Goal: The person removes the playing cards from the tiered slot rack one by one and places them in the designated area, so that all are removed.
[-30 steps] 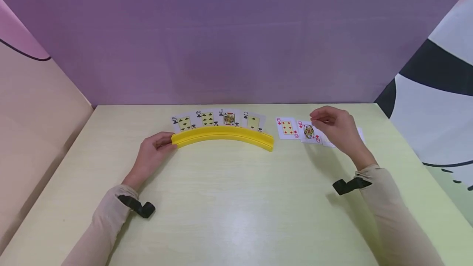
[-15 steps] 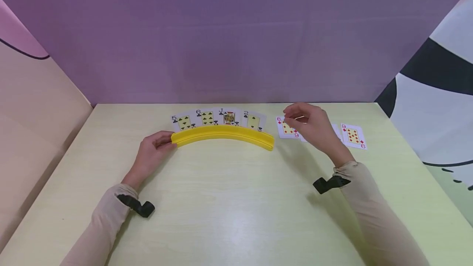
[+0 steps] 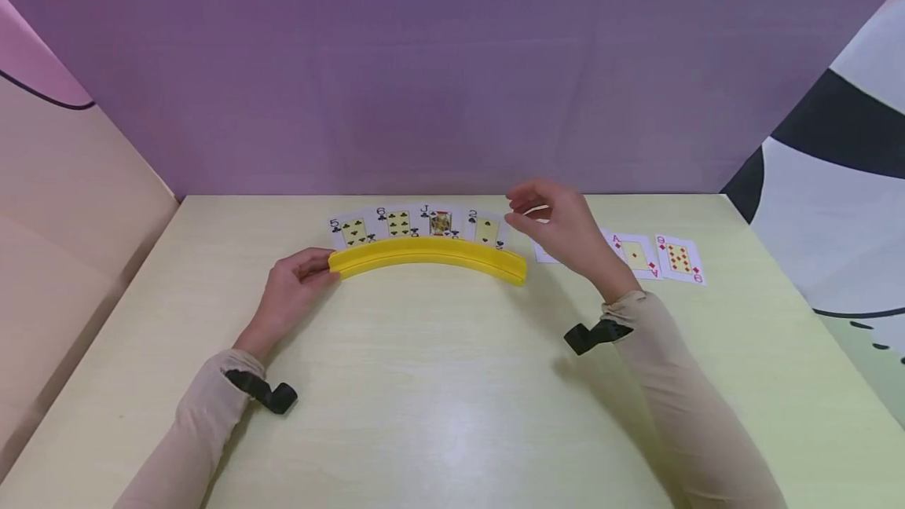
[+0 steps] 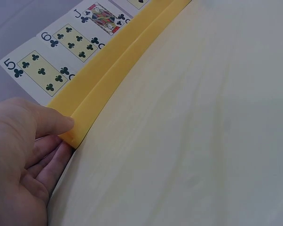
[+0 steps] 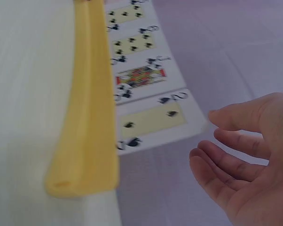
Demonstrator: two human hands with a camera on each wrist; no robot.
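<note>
A curved yellow card holder [image 3: 427,250] stands on the table with several black-suited playing cards upright in it. They include a five of clubs [image 4: 40,73], a six of clubs [image 4: 74,42], a jack of clubs [image 4: 104,18] and, at the right end, a two of spades [image 5: 155,120]. My left hand [image 3: 293,289] pinches the holder's left end between thumb and fingers. Above the right end hovers my right hand [image 3: 562,230], its thumb and fingers parted beside the two of spades' upper corner. Whether the thumb touches that card I cannot tell.
To the right, a row of diamond cards lies face up: an ace of diamonds [image 3: 635,256] and a many-pip diamond card [image 3: 680,259] show, others being partly or wholly behind my right hand. A purple wall [image 3: 452,69] rises behind the table [image 3: 424,383].
My right hand has moved left from above the diamond cards to the two of spades, uncovering the cards on the right. The left hand and the holder stay put.
</note>
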